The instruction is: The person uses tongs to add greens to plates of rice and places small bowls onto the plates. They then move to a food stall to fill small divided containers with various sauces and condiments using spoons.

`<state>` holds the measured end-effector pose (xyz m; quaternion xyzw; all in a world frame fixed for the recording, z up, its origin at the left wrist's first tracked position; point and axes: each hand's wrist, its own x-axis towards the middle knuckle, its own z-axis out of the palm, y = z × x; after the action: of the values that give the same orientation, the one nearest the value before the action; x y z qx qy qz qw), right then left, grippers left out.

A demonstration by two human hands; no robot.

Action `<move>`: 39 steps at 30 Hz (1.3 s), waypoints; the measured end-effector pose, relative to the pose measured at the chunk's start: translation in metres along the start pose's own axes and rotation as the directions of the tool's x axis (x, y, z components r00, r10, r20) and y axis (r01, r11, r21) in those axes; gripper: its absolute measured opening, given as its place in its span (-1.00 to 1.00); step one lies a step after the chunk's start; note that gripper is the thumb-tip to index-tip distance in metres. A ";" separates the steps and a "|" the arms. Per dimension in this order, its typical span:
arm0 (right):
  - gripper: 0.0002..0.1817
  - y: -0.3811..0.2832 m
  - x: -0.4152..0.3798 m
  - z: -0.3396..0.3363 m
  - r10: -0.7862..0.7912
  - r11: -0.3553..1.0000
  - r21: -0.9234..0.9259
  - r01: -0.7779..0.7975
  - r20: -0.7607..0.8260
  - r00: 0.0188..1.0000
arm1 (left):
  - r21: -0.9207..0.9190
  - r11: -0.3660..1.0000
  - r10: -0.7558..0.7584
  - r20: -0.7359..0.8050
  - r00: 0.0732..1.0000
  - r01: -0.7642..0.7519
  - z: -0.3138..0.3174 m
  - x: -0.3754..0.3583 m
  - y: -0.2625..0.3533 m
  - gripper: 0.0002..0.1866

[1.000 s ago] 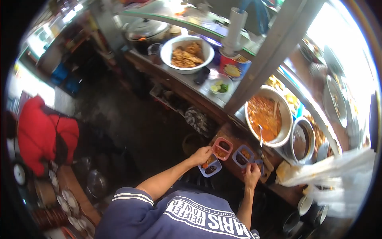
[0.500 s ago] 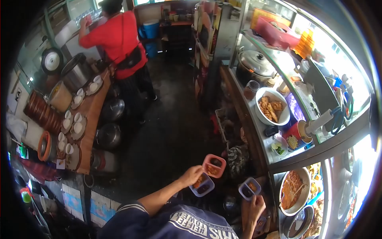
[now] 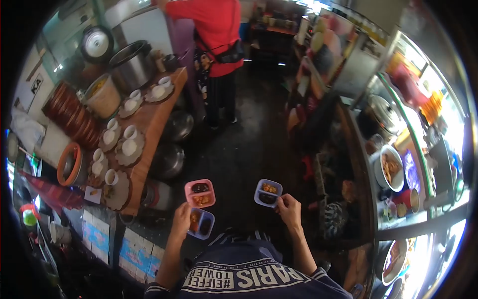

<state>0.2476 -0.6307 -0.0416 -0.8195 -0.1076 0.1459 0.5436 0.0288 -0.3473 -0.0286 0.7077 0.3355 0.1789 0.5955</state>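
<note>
My left hand (image 3: 181,219) is closed on two small divided sauce dishes. One is a pink dish (image 3: 209,182); the other, a bluish-purple dish (image 3: 209,230), sits just below it. My right hand (image 3: 290,210) pinches the edge of a third divided dish (image 3: 258,191), also bluish. Each dish has two compartments, with dark sauce in one and an orange-red relish in the other. All three are held over the dark floor in front of my body, the hands well apart.
Along the left, a wooden counter (image 3: 158,121) bears plates with white rice mounds and small cups, a large pot (image 3: 132,64) and stacked brown plates (image 3: 69,113). A person in red (image 3: 214,27) stands ahead. To the right is a glass display case with a bowl of fried food (image 3: 392,168).
The view has turned left, towards the plated counter. My hands have spread farther apart, each still holding its dishes. The person in red has lowered the raised arm.
</note>
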 end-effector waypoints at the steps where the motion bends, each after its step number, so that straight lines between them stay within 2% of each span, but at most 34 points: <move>1: -0.82 -0.011 0.012 0.027 0.006 1.000 0.001 -0.006 0.017 1.000 | -0.012 1.000 -0.024 -0.063 0.998 0.024 -0.023 0.005 -0.003 -0.72; 3: -0.83 -0.037 0.033 0.072 -0.066 0.998 0.017 0.064 0.134 0.989 | -0.016 0.998 -0.058 -0.101 0.993 0.057 -0.063 0.012 -0.004 -0.71; 4: -0.83 -0.047 0.044 0.092 -0.052 0.999 0.013 0.051 0.130 0.990 | -0.048 0.993 -0.114 -0.154 0.982 0.108 -0.080 0.015 -0.006 -0.71; 6: -0.84 -0.065 0.066 0.130 -0.160 0.986 0.007 0.165 0.271 0.949 | -0.093 0.981 -0.184 -0.221 0.958 0.167 -0.103 0.026 -0.012 -0.70; 7: -0.82 -0.074 0.076 0.144 -0.158 0.986 -0.007 0.168 0.306 0.939 | -0.161 0.971 -0.215 -0.251 0.944 0.178 -0.110 0.028 -0.017 -0.70; 8: -0.82 -0.082 0.086 0.162 -0.174 0.982 -0.004 0.189 0.367 0.914 | -0.233 0.955 -0.252 -0.305 0.918 0.185 -0.123 0.025 -0.023 -0.70; 10: -0.83 -0.091 0.111 0.195 -0.136 0.984 -0.056 0.171 0.391 0.910 | -0.265 0.947 -0.285 -0.426 0.859 0.183 -0.132 0.021 -0.035 -0.70; 12: -0.84 -0.091 0.141 0.236 -0.163 0.983 0.001 0.184 0.469 0.868 | -0.278 0.946 -0.296 -0.527 0.797 0.168 -0.143 0.032 -0.041 -0.70; 13: -0.84 -0.104 0.155 0.256 -0.178 0.976 -0.014 0.217 0.520 0.835 | -0.307 0.937 -0.324 -0.594 0.737 0.165 -0.151 0.036 -0.042 -0.70; 15: -0.82 -0.120 0.184 0.292 -0.218 0.962 -0.001 0.273 0.600 0.769 | -0.381 0.911 -0.369 -0.576 0.729 0.160 -0.159 0.047 -0.045 -0.70; 19: -0.82 -0.174 0.229 0.372 -0.200 0.950 -0.017 0.313 0.737 0.646 | -0.514 0.852 -0.463 -0.645 0.608 0.103 -0.179 0.063 -0.027 -0.70; 21: -0.82 -0.193 0.261 0.422 -0.264 0.917 0.022 0.399 0.783 0.563 | -0.525 0.850 -0.474 -0.717 0.511 0.050 -0.185 0.080 -0.032 -0.70; 24: -0.80 -0.230 0.282 0.486 -0.293 0.867 0.053 0.496 0.859 0.420 | -0.665 0.746 -0.579 -0.675 0.456 -0.038 -0.190 0.088 -0.026 -0.70; 25: -0.80 -0.240 0.285 0.508 -0.296 0.872 0.074 0.483 0.867 0.400 | -0.682 0.730 -0.606 -0.678 0.416 -0.048 -0.189 0.088 -0.026 -0.70; 27: -0.80 -0.253 0.287 0.551 -0.304 0.850 0.114 0.514 0.903 0.302 | -0.664 0.743 -0.579 -0.701 0.417 -0.084 -0.195 0.094 -0.029 -0.68; 30: -0.80 -0.266 0.262 0.601 -0.294 0.833 0.158 0.530 0.938 0.182 | -0.688 0.721 -0.645 -0.709 0.286 -0.080 -0.202 0.098 -0.033 -0.68; 32: -0.80 -0.262 0.242 0.627 -0.266 0.830 0.186 0.527 0.960 0.081 | -0.693 0.714 -0.646 -0.706 0.289 -0.098 -0.206 0.091 -0.042 -0.67; 34: -0.80 -0.254 0.219 0.647 -0.215 0.843 0.150 0.517 0.974 0.068 | -0.703 0.703 -0.664 -0.703 0.257 -0.106 -0.215 0.086 -0.057 -0.67; 39: -0.80 -0.246 0.168 0.683 -0.186 0.845 0.183 0.502 0.982 -0.045 | -0.699 0.701 -0.662 -0.712 0.235 -0.143 -0.238 0.066 -0.091 -0.66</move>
<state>0.1571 0.1075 -0.0852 -0.4957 -0.6654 0.5047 0.2385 -0.1032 -0.1240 -0.0718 0.1314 0.6582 0.5498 0.4972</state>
